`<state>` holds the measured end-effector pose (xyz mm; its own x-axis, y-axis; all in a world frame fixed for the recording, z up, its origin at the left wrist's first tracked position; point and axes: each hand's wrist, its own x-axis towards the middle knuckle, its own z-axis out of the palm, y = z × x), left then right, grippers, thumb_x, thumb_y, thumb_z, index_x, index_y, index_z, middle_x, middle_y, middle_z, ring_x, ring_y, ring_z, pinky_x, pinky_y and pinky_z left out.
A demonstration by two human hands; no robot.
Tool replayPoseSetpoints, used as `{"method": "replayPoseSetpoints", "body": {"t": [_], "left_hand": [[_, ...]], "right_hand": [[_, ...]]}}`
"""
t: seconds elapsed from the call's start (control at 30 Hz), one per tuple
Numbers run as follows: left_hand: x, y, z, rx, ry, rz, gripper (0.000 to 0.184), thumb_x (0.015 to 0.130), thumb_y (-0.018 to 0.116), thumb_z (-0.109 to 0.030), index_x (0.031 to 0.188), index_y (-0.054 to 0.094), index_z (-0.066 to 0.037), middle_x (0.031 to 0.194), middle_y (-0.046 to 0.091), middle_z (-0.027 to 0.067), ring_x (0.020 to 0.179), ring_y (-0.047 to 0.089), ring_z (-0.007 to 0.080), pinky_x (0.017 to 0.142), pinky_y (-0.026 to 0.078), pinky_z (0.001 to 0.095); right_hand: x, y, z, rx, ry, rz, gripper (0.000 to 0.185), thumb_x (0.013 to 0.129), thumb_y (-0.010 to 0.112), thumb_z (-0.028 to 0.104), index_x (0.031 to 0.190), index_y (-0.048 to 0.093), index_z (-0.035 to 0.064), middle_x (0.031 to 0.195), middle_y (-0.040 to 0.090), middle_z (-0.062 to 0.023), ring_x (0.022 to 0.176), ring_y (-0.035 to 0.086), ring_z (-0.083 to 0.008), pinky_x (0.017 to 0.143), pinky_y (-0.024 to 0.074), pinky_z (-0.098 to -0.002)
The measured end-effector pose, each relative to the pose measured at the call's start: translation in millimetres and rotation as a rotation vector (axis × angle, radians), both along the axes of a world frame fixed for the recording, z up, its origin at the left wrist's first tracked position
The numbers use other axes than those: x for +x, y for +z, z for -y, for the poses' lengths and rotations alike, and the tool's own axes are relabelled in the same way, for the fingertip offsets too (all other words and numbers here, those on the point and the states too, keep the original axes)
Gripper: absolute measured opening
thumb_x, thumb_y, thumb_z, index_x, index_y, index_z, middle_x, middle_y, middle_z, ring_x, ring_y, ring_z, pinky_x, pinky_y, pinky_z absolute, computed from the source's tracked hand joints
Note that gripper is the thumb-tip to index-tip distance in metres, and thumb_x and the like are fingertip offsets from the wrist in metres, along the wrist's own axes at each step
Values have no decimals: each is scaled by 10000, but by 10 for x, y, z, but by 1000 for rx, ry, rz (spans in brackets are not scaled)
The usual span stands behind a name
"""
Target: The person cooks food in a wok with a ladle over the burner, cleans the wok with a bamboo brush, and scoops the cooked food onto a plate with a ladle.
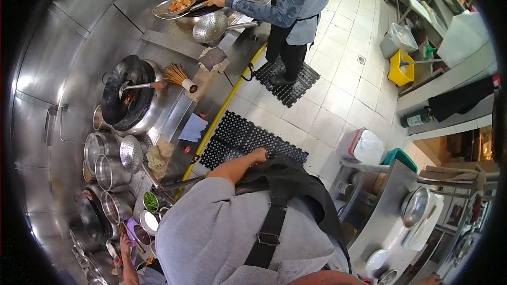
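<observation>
A steel stove [158,42] lines one side of a kitchen, a yellow pipe [227,103] along its front edge, across from a white-tiled floor [335,95]. A steel table [388,200] stands at lower right. At the stove's far end, a co-worker [311,5] in a grey shirt and patterned sleeve grips the wooden handle of a strainer holding food. A black apron [285,174] hangs at the wearer's front, above two black floor mats, the nearer [232,134] partly covered by the wearer's arm. A dark wok [113,87] sits on the stove with a ladle in it, metal pots [108,171] clustered nearby. A yellow bucket [401,68] stands at the far right; a metal bowl [415,207] rests on the table. The wearer's left hand [257,155] is curled just beside the apron's upper edge; whether it pinches the cloth cannot be told. The right hand is out of sight, its state unknown. Chopped greens [150,201] fill a small container.
</observation>
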<state>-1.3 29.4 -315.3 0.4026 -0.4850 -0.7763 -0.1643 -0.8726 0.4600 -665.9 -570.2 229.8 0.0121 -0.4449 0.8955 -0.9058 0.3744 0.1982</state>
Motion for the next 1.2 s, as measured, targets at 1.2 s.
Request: {"method": "replayPoseSetpoints", "body": {"t": [1.2], "left_hand": [[-1731,588,-1151,-221,1466,-75,295,741,651,-38,1031,667,8,688,675,118,502,654,217,408,467,325]], "right_hand": [[4811,-4861,-1460,2421,1095,-125,266,891,615,188,1056,695,-3,748,677,-115,632,646,-185,545,492,-321]]}}
